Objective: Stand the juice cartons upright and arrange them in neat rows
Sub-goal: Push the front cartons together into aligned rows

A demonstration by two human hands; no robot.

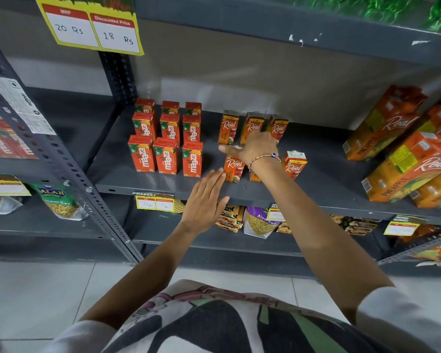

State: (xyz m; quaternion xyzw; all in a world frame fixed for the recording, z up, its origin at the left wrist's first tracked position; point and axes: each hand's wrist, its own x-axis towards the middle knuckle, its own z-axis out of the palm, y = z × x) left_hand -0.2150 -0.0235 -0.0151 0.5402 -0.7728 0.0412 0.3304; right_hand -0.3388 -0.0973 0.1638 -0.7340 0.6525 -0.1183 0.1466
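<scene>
Small red Maaza cartons [166, 159] stand upright in three neat rows on the grey shelf [148, 186]. To their right, three orange Real cartons [228, 128] stand in a back row. In front stand a Real carton [233, 168], another [254, 176] mostly hidden behind my wrist, and a third [294, 164] standing apart at the right. My right hand [255, 146] reaches over the front cartons, fingers spread, touching the back row. My left hand [206, 200] hovers flat and open at the shelf's front edge, fingertips near the front-left Real carton.
Large Real pineapple cartons [403, 164] lie tilted and stacked at the shelf's right end. Snack packets [261, 220] and price tags [154, 203] fill the shelf below. A perforated grey upright [69, 164] divides off the left rack. An upper shelf [290, 26] overhangs.
</scene>
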